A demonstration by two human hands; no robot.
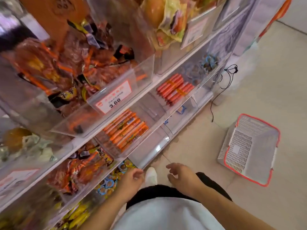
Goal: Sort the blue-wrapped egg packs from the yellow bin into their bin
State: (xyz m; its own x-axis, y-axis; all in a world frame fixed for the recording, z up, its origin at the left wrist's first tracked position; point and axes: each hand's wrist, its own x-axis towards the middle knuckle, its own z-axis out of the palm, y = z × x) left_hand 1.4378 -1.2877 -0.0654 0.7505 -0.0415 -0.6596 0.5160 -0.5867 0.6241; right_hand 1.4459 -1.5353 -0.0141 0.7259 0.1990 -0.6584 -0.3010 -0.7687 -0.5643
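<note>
Blue-wrapped egg packs [106, 185] lie mixed among yellow packs in a clear bin on the lowest shelf at the bottom left. More blue-wrapped egg packs [208, 63] sit in a clear bin [221, 70] farther along the shelf at the upper right. My left hand [131, 180] hovers just beside the near bin's front corner, fingers loosely curled, holding nothing. My right hand [182, 175] hangs over the floor to the right of it, fingers relaxed and empty.
Clear shelf bins hold orange sausage sticks [126, 130], red sausages [174, 90] and orange snack packs [78, 175]. A price tag [113, 98] reads 3.60. A grey basket with a red rim [250, 150] stands on the floor at right. A black cord [221, 87] dangles nearby.
</note>
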